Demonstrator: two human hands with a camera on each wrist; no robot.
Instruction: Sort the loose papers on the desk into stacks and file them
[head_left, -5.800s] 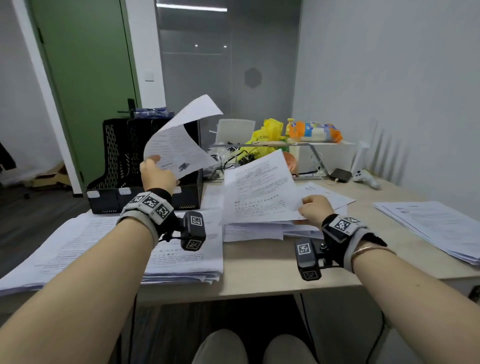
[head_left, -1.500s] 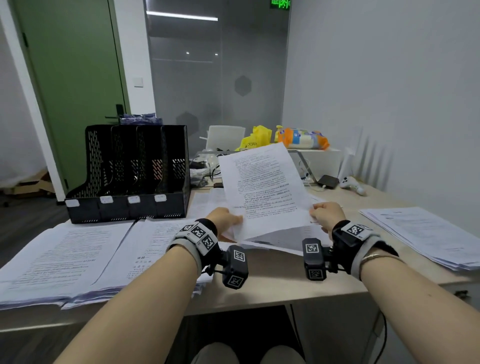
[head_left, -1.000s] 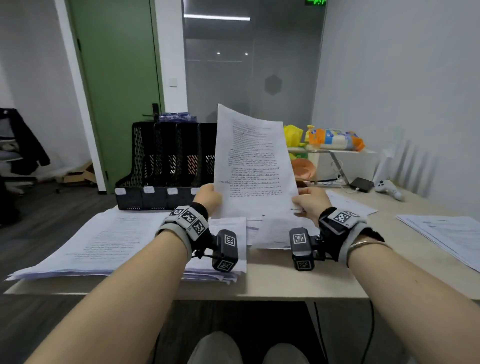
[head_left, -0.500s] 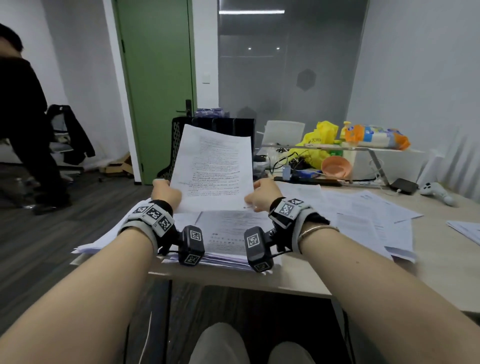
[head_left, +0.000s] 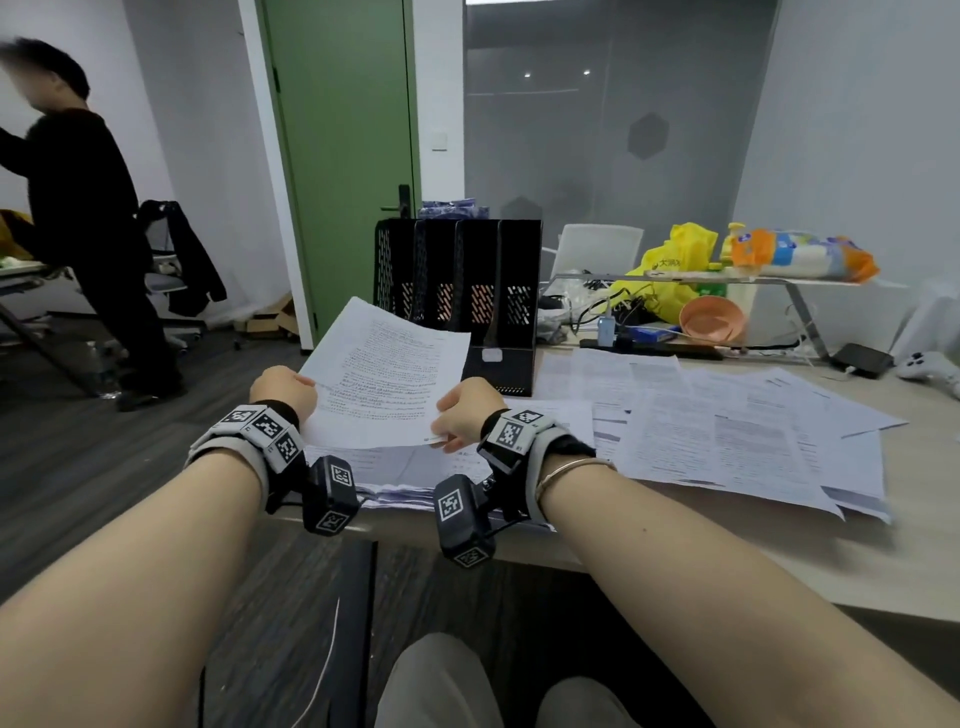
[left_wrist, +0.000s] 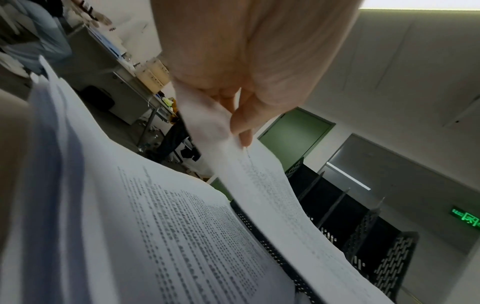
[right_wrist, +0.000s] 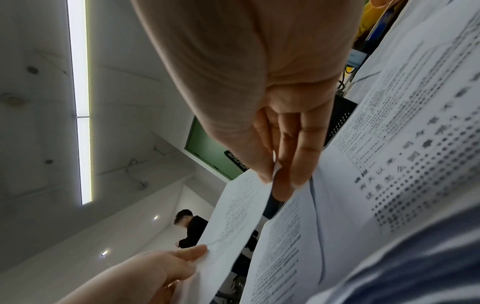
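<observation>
I hold one printed sheet (head_left: 387, 374) tilted low over the paper stack (head_left: 410, 470) at the desk's left end. My left hand (head_left: 283, 389) pinches the sheet's left edge. My right hand (head_left: 465, 413) pinches its lower right corner. In the left wrist view the left hand (left_wrist: 241, 115) grips the sheet (left_wrist: 267, 185) above the stack (left_wrist: 155, 226). The right wrist view shows the right hand (right_wrist: 275, 172) pinching the sheet (right_wrist: 233, 222), with the left hand (right_wrist: 182, 259) on its far edge. A black file organizer (head_left: 457, 291) with several slots stands behind the sheet.
Loose papers (head_left: 727, 431) spread across the desk (head_left: 779, 566) to the right. Behind them are a yellow bag (head_left: 670, 265), an orange bowl (head_left: 711, 319), cables and a white controller (head_left: 930, 366). A person in black (head_left: 83, 218) stands at far left by a chair.
My view has turned left along the desk. The sheet, held upright in both hands a second ago, has moved left and tipped down toward the left stack.
</observation>
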